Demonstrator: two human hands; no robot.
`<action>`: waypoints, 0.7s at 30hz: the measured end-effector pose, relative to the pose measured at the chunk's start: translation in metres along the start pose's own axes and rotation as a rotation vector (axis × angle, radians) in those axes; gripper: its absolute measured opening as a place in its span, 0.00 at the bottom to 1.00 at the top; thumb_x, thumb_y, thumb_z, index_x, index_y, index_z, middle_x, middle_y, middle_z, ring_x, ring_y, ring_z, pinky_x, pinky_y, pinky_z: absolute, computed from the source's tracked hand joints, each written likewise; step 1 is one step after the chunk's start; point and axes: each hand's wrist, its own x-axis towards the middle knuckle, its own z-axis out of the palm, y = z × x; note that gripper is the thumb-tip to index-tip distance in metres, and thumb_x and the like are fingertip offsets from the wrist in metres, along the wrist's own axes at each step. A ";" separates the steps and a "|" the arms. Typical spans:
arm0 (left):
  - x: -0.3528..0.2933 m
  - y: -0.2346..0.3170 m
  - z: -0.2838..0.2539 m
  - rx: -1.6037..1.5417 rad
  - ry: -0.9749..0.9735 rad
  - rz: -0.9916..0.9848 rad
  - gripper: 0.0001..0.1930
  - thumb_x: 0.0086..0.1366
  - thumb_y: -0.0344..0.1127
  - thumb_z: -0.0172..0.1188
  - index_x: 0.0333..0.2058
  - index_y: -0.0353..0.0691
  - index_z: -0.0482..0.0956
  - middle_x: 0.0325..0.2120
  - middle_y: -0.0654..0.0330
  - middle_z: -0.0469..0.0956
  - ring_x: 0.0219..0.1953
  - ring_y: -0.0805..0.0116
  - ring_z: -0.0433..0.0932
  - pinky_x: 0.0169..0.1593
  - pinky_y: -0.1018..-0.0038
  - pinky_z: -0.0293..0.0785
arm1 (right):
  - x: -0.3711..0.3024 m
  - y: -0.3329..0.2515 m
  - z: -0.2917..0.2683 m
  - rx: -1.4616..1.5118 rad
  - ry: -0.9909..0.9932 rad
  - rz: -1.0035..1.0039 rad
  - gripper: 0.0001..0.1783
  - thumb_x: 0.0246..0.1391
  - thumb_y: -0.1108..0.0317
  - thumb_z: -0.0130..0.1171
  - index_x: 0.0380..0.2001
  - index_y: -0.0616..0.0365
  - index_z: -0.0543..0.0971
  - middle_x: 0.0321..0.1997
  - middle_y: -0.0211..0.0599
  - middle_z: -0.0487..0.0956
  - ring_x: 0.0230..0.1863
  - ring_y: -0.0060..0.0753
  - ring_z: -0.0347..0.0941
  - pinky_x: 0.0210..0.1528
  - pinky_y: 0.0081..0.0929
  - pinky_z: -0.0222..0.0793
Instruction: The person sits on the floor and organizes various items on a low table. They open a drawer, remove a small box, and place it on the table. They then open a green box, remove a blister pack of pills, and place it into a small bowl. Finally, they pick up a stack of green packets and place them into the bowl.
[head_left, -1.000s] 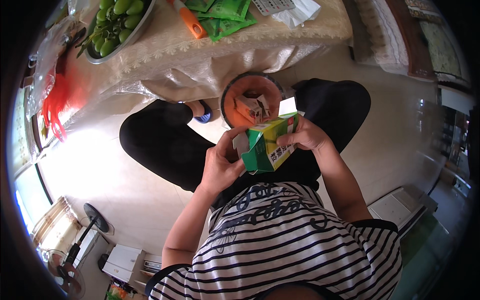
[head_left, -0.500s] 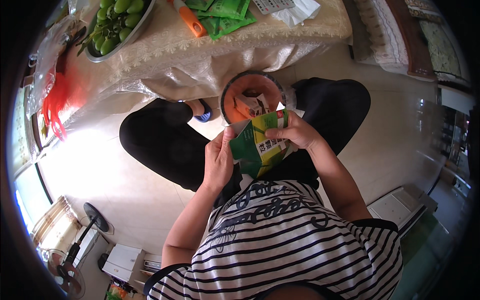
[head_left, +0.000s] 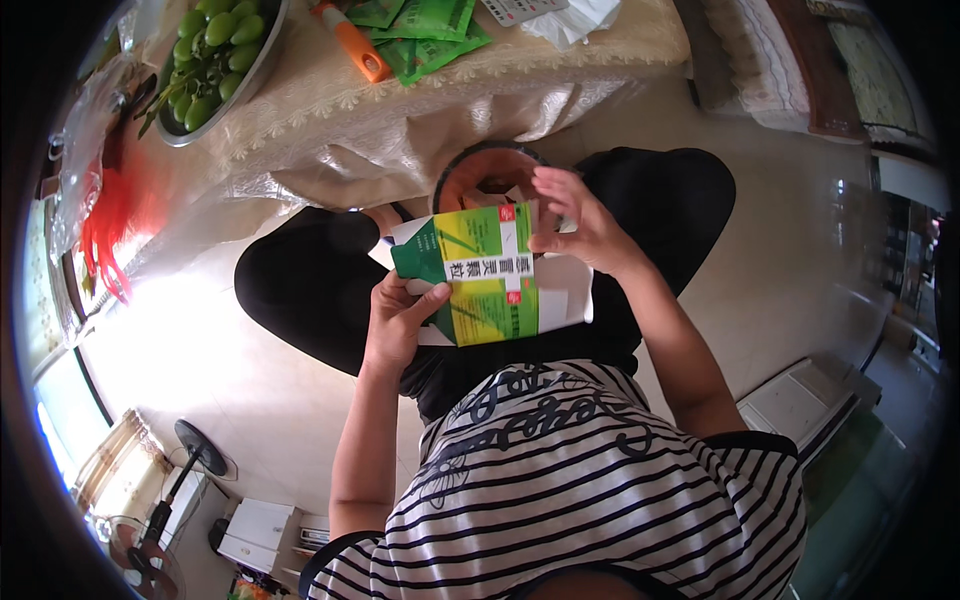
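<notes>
A green and yellow cardboard carton (head_left: 492,315) with a white label band is spread over my lap. It looks opened out flat, with pale inner flaps showing at its right end. My left hand (head_left: 400,318) grips its left end, thumb on top and fingers beneath. At the right end my right hand (head_left: 592,232) has its fingers raised and apart; the thumb reaches the carton's edge, and I cannot tell if it presses on it. Behind the carton stands a reddish-orange bin (head_left: 462,172), partly covered by it, with scraps of packaging inside.
Ahead is a table with a cream lace cloth (head_left: 330,120). It bears green sachets (head_left: 430,35), an orange-handled tool (head_left: 360,50), crumpled white tissue (head_left: 570,22) and a metal bowl (head_left: 262,75) of green grapes (head_left: 215,50). A standing fan (head_left: 160,520) is behind me on the left.
The carton has gone from folded and tilted to spread flat, turning its printed face up. My left hand has moved left with it. My right hand's fingers have lifted off and spread.
</notes>
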 end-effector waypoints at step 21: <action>0.015 -0.007 0.021 0.239 -0.006 0.005 0.13 0.54 0.22 0.62 0.39 0.33 0.76 0.32 0.61 0.80 0.34 0.77 0.76 0.39 0.81 0.72 | -0.012 0.003 -0.006 0.339 -0.140 0.406 0.13 0.45 0.76 0.63 0.37 0.61 0.79 0.33 0.34 0.81 0.32 0.21 0.76 0.37 0.21 0.72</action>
